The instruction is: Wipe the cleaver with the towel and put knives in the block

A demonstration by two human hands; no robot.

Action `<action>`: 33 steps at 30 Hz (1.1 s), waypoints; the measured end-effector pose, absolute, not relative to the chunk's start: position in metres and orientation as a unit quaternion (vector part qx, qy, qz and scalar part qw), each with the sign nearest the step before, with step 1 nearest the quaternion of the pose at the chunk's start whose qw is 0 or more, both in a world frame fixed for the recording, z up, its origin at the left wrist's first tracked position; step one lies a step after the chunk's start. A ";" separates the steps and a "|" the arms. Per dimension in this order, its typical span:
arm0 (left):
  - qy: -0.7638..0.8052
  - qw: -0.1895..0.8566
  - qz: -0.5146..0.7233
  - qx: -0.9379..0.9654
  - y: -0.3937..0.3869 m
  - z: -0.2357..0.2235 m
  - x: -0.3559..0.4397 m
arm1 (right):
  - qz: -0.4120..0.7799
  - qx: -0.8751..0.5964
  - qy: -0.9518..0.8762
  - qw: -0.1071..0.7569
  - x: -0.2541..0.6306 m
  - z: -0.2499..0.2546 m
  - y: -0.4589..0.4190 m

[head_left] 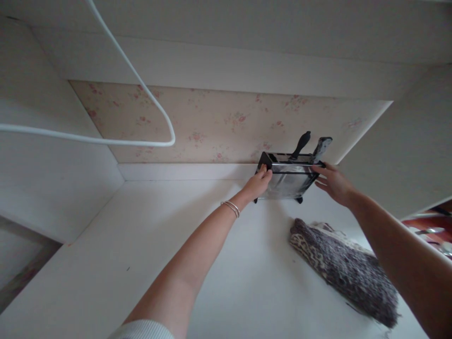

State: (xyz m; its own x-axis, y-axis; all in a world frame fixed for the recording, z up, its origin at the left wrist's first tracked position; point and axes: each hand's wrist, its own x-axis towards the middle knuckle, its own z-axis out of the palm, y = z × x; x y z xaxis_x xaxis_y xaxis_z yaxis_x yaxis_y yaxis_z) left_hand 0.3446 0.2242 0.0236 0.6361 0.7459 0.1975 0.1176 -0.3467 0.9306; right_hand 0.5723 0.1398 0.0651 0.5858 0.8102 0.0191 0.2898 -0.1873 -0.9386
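Note:
A shiny metal knife rack [287, 181] with black end caps stands at the back of a white shelf [176, 245], against the flowered back wall. Two handles stick up from it, a black one [301, 143] and a grey one [322, 148]. My left hand [258, 184] grips the rack's left end, fingers curled round it. My right hand [332, 181] is at the rack's right end, fingertips touching its top right corner near the grey handle. Thin bangles [231, 208] sit on my left wrist.
A mottled grey-brown knitted cloth [344, 268] lies on the shelf to the right, under my right forearm. A white cable [141, 84] loops across the upper left. White side walls close in on both sides; red items [429, 228] show past the right wall.

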 end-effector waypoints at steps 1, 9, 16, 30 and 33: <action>0.288 0.497 0.311 0.758 0.223 0.022 0.341 | 0.212 -0.757 -0.388 0.482 0.572 0.063 0.133; 0.347 0.523 0.290 0.722 0.181 0.001 0.222 | 0.180 -0.752 -0.611 0.170 0.582 -0.014 -0.009; 0.454 0.560 0.298 0.626 0.124 -0.034 0.117 | -0.004 -0.793 -0.609 0.019 0.569 -0.083 -0.062; 0.452 0.594 0.295 0.596 0.097 -0.058 0.082 | -0.227 -0.722 -0.620 0.207 0.483 -0.070 -0.006; 0.464 0.574 0.323 0.592 0.094 -0.062 0.083 | -0.178 -0.630 -0.688 0.313 0.413 -0.067 0.000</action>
